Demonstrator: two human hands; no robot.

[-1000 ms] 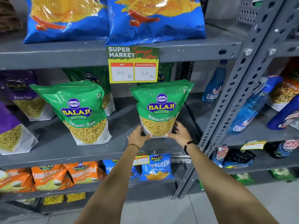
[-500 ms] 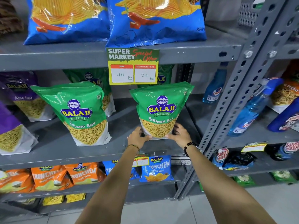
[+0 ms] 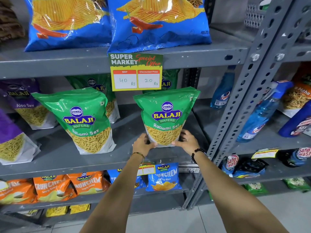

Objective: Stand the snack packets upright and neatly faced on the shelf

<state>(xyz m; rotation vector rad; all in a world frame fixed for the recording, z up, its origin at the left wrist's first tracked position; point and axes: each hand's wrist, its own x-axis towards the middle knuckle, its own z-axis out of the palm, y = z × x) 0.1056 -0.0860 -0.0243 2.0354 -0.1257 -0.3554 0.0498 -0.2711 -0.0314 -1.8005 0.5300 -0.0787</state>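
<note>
A green Ratlami Sev packet [image 3: 165, 115] stands upright, label forward, near the right end of the grey middle shelf [image 3: 70, 157]. My left hand [image 3: 143, 144] grips its lower left corner and my right hand [image 3: 187, 139] grips its lower right corner. A second green Ratlami Sev packet [image 3: 84, 118] stands to the left, leaning a little and turned slightly. Two more green packets [image 3: 94, 83] stand behind, partly hidden by the front ones and a price tag. Purple Aloo Sev packets [image 3: 25, 105] stand at the far left.
A price tag [image 3: 136, 72] hangs from the upper shelf edge, under big blue chip bags [image 3: 156, 24]. A perforated grey upright [image 3: 242, 98] bounds the bay on the right, with blue spray bottles [image 3: 262, 113] beyond it. Orange and blue Crunchem packets [image 3: 87, 184] fill the shelf below.
The held packet has settled slightly lower and more square on the shelf. Both hands stay at its bottom corners.
</note>
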